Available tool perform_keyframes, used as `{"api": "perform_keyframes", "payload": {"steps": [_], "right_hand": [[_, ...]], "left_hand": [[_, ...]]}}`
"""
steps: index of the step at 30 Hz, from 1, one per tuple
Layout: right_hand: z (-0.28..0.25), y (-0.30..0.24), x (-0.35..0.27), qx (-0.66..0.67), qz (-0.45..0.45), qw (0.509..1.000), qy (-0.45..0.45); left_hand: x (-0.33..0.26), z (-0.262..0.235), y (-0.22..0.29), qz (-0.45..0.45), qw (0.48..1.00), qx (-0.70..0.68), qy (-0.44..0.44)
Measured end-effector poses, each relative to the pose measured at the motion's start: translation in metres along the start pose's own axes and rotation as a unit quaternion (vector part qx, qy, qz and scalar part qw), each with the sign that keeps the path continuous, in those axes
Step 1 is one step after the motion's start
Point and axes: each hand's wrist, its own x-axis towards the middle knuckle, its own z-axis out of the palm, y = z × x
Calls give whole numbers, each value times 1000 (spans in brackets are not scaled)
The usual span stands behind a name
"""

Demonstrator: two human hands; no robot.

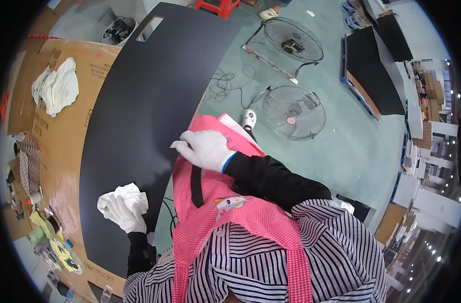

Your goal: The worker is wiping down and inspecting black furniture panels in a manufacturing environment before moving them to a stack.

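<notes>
At a cardboard-covered workbench (64, 146), I stand over a long black panel (144, 111) that lies flat across the cardboard, its far end carrying a rectangular cutout. My left hand (123, 209), in a white glove, is closed around a crumpled white cloth (127, 194) and presses it against the near part of the panel's surface. My right hand (205, 149), also gloved in white with a blue cuff edge, rests at the panel's right edge, fingers curled loosely and gripping nothing I can make out; it sits just above my pink checked apron (215, 212), worn over a striped shirt. A second heap of white rags (56, 86) lies on the cardboard to the left, well apart from both hands. Rolls of tape and small tools (48, 232) crowd the bench's near-left corner. On the green floor to the right, two wire-caged fans (293, 111) stand beside trailing cables.
</notes>
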Motion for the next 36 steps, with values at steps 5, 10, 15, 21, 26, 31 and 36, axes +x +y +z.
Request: {"api": "perform_keyframes", "payload": {"steps": [5, 10, 15, 21, 26, 31, 36], "right_hand": [[-7, 13, 4, 37, 102, 993, 35], [-3, 17, 9, 36, 104, 992, 58], [9, 27, 11, 15, 66, 995, 71], [3, 27, 10, 54, 94, 993, 52], [0, 30, 9, 58, 75, 995, 15], [10, 42, 13, 99, 64, 993, -7], [14, 49, 32, 85, 15, 995, -44]], "left_hand": [[-1, 5, -3, 10, 999, -45, 19], [-3, -2, 0, 2, 998, -51, 23], [1, -2, -5, 0, 999, -46, 26], [1, 2, -6, -8, 999, -33, 35], [4, -2, -5, -23, 998, -38, 51], [1, -2, -5, -25, 997, 28, 61], [5, -3, 6, -61, 996, -23, 63]]}}
